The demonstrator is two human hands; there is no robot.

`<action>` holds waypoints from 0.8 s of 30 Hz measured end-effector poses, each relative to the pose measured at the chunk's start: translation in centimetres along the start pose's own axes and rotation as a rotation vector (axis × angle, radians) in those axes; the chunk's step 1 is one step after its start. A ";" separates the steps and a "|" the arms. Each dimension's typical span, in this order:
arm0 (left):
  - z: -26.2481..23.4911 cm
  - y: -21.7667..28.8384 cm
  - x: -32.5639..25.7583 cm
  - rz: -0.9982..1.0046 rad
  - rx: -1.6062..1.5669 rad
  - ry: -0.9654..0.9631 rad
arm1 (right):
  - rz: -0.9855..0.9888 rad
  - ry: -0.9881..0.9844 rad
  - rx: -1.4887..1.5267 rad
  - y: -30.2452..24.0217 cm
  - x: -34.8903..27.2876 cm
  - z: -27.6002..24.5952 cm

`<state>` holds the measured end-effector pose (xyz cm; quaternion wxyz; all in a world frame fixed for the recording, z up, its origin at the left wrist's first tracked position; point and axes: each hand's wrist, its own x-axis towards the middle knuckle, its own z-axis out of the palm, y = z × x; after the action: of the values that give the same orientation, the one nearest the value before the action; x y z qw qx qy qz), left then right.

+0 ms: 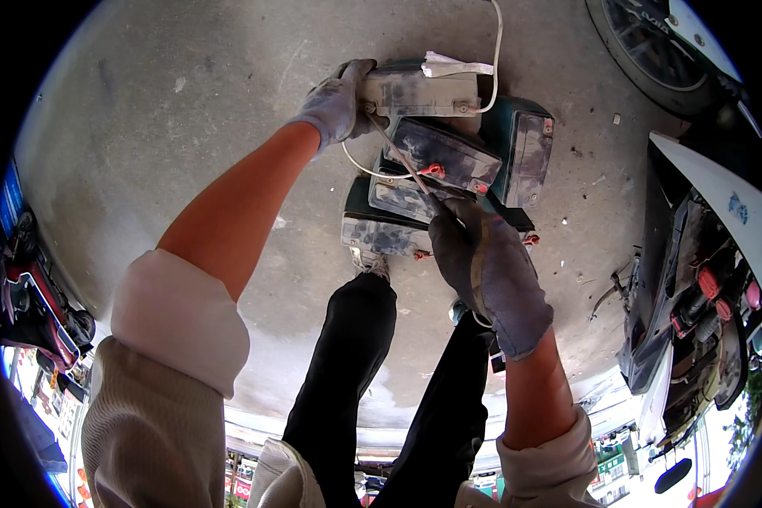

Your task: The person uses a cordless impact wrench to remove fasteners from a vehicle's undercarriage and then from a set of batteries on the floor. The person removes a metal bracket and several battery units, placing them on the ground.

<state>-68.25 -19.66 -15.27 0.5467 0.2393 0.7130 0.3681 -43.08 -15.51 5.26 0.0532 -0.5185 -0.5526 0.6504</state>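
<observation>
Head view: at the far left edge, a red-and-black vehicle [42, 309] stands on the grey floor [186, 127]. Next, above centre, the wearer's gloved left hand [334, 106] is set around the left end of the upper battery [423, 95]; firmness of grip cannot be told. That battery lies at the top centre, topmost in the frame of a loose cluster. Below it, near the centre, a shoe [371, 262] sits against the lower battery [381, 234]. A thin white lead [388, 176] curves from beside the left hand to a red connector [433, 170]. A screwdriver [400, 155] slants across, its tip at the upper battery's lower left corner (exact contact hidden by the fingers). A tilted battery [444, 152] lies beneath the shaft. Right of centre, the gloved right hand [491, 271] is closed about the screwdriver's dark handle. A longer white cable [498, 51] drops from the top edge to the upper battery's right corner. Beyond: a dark-green-sided battery [531, 161]; upper right, a wheel [656, 51].
</observation>
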 end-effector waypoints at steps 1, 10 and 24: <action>-0.5 -1.1 0.3 0.107 0.134 0.031 | 0.007 -0.036 -0.047 -0.9 0.1 0.1; -1.4 0.0 0.6 0.216 0.474 0.042 | -0.082 -0.023 -0.434 1.7 -1.2 1.8; 0.1 6.8 -2.4 0.039 0.688 -0.002 | -0.211 0.376 -0.155 -1.2 1.4 3.2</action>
<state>-67.92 -17.24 -8.46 0.4275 0.4234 0.7903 0.1163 -46.66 -16.28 4.89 0.1831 -0.5726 -0.6323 0.4886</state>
